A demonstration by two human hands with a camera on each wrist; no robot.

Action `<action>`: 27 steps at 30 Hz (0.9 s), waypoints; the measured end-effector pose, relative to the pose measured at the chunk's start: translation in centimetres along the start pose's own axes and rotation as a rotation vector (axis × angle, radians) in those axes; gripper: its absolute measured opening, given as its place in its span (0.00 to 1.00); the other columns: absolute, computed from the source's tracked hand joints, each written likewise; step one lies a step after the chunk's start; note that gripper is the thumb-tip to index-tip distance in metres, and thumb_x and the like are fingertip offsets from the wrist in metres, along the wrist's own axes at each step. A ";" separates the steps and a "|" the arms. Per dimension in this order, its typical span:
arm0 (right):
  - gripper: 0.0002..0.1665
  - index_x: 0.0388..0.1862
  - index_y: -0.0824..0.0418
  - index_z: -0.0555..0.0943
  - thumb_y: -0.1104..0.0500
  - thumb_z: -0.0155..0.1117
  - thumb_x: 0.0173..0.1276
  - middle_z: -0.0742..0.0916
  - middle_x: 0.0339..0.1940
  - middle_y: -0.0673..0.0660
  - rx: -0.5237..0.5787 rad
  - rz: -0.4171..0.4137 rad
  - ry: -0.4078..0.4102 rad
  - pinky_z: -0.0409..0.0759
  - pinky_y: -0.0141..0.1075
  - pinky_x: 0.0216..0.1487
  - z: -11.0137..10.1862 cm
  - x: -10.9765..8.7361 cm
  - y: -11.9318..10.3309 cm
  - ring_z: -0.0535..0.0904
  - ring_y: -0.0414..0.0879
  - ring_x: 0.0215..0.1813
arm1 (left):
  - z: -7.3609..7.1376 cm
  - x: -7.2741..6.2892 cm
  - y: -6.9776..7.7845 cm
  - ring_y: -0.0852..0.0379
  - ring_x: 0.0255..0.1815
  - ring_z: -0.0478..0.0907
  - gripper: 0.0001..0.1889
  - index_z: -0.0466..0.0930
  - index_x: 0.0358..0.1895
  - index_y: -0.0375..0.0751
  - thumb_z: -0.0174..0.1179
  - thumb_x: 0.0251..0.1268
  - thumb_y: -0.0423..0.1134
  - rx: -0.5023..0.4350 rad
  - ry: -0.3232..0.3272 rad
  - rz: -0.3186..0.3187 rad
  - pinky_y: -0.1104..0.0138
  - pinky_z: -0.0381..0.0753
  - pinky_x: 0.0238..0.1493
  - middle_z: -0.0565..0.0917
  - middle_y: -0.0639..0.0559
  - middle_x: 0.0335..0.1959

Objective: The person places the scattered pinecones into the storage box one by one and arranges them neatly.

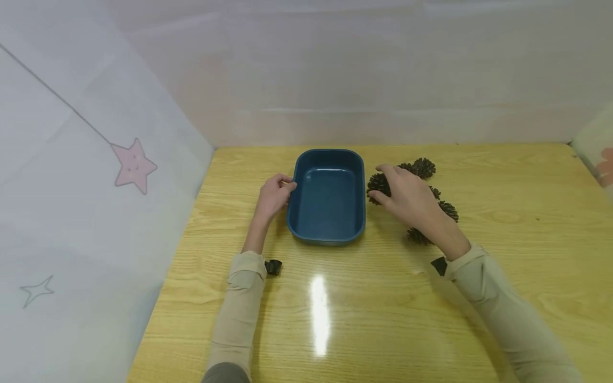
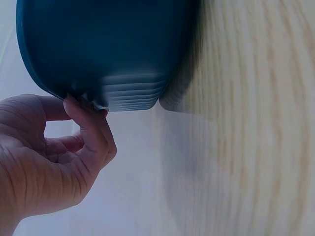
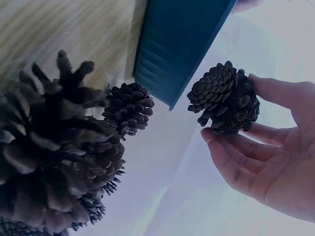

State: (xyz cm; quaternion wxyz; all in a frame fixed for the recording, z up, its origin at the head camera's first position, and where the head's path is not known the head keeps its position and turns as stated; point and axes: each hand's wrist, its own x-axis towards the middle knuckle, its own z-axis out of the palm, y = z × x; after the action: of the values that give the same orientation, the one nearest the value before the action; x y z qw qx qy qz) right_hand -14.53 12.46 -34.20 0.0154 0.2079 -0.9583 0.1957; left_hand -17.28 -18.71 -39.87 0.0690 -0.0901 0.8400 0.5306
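A deep blue rectangular dish [image 1: 328,207] with rounded corners stands on the table. My left hand [image 1: 274,196] pinches its left rim, thumb and fingertips at the edge; the left wrist view shows curled fingers [image 2: 91,130] against the dish's ribbed outer wall [image 2: 130,93]. Just right of the dish, my right hand [image 1: 411,196] holds a brown pine cone [image 3: 224,101] between thumb and fingertips. In the right wrist view this cone is raised near the dish's top edge. Several more pine cones [image 1: 424,168] lie beneath and behind the right hand, partly hidden by it.
One loose pine cone [image 3: 54,157] looms close to the right wrist camera, with another cone [image 3: 129,108] beside the dish's wall. The wooden table [image 1: 359,319] meets a pale cloth backdrop [image 1: 335,69] at the rear and left. Black straps [image 1: 273,267] show at the wrists.
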 end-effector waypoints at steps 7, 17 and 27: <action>0.35 0.72 0.67 0.70 0.51 0.69 0.75 0.83 0.61 0.71 -0.002 -0.055 0.028 0.82 0.54 0.39 0.0 0.3 -0.2 0.84 0.63 0.44 | 0.4 0.3 -0.1 0.55 0.27 0.72 0.16 0.77 0.60 0.35 0.57 0.78 0.42 0.012 0.004 0.011 0.52 0.81 0.38 0.74 0.47 0.33; 0.34 0.70 0.68 0.72 0.53 0.71 0.73 0.81 0.63 0.71 0.053 -0.150 0.054 0.82 0.56 0.47 0.7 0.8 -1.3 0.83 0.64 0.50 | 0.6 0.4 -0.2 0.55 0.27 0.72 0.15 0.76 0.57 0.35 0.57 0.78 0.43 0.019 0.011 0.002 0.57 0.80 0.35 0.74 0.47 0.32; 0.35 0.71 0.69 0.71 0.56 0.73 0.71 0.81 0.61 0.73 0.086 -0.253 0.074 0.83 0.54 0.44 1.8 0.9 -2.5 0.82 0.65 0.53 | 0.6 0.3 -0.3 0.56 0.25 0.70 0.14 0.77 0.56 0.35 0.57 0.78 0.43 0.017 0.019 0.019 0.62 0.77 0.30 0.73 0.48 0.30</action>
State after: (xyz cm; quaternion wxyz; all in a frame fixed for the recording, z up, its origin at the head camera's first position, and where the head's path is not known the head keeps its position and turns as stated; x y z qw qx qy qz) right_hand -14.29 9.33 -34.84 0.0666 0.3203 -0.9138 0.2406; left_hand -17.50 -18.28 -40.43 0.0571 -0.0867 0.8459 0.5231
